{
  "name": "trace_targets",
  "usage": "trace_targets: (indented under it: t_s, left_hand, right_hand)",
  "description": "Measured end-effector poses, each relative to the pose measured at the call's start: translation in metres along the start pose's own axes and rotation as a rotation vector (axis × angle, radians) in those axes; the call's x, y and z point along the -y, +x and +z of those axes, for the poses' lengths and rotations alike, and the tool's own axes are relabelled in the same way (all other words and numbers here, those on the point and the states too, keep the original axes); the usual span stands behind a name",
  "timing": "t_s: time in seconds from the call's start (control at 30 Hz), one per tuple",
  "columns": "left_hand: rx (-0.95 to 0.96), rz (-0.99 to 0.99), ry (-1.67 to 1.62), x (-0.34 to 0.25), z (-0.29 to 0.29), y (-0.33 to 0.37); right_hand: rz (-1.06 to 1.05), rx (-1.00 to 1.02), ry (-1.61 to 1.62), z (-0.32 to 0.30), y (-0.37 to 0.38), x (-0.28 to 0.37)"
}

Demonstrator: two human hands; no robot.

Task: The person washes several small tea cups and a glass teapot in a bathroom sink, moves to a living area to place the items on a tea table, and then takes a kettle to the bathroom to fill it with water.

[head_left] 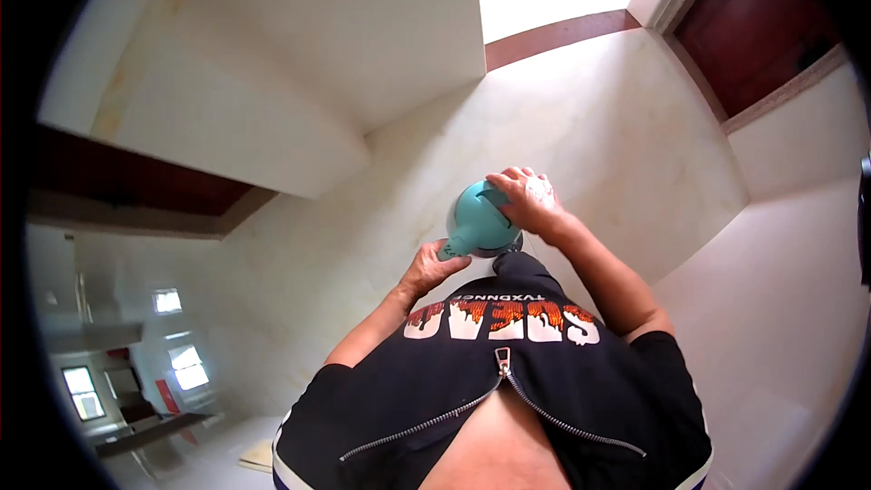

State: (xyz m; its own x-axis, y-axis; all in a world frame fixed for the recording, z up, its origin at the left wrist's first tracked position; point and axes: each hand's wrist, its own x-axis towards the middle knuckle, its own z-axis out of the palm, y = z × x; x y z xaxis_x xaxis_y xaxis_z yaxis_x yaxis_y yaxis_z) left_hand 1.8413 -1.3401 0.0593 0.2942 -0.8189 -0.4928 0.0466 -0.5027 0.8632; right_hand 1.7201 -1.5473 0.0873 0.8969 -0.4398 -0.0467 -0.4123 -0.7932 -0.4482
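In front of my body I hold a smooth teal, round-bodied thing (483, 220) with a short handle on its near left side. Its exact kind does not show from above. My left hand (428, 270) is closed on the handle, with the thumb along the near side. My right hand (526, 197) grips the far right side of the round body, fingers bent over the edge. A white patch shows on or beside the right fingers; glare or something pale, I cannot tell which. The underside of the teal thing is hidden.
Pale floor (581, 136) spreads around me. A white wall (417, 18) juts in at the far left, beside a bright doorway (553, 0). Dark red doors (753, 18) stand at the far right. A glossy surface (136, 345) at left shows windows and furniture.
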Motion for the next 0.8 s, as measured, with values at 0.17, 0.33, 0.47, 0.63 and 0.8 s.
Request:
trace_targets:
  t_s: [0.17, 0.33, 0.47, 0.63, 0.8]
  left_hand:
    - [0.169, -0.088, -0.051, -0.053, -0.002, 0.043]
    - [0.174, -0.019, -0.101, -0.098, 0.006, 0.11]
    - [0.186, -0.007, -0.058, -0.104, 0.001, 0.145]
    - [0.294, -0.021, -0.172, -0.145, 0.015, 0.221]
    - [0.213, -0.075, -0.047, -0.187, 0.026, 0.282]
  right_hand:
    - [0.002, 0.111, 0.136, -0.035, 0.043, -0.056]
    - [0.033, -0.085, 0.138, -0.066, 0.091, -0.101]
    - [0.023, -0.307, 0.05, -0.054, 0.106, -0.119]
    - [0.298, -0.516, 0.099, -0.061, 0.15, -0.207]
    - [0.589, -0.738, 0.532, -0.108, 0.133, -0.3]
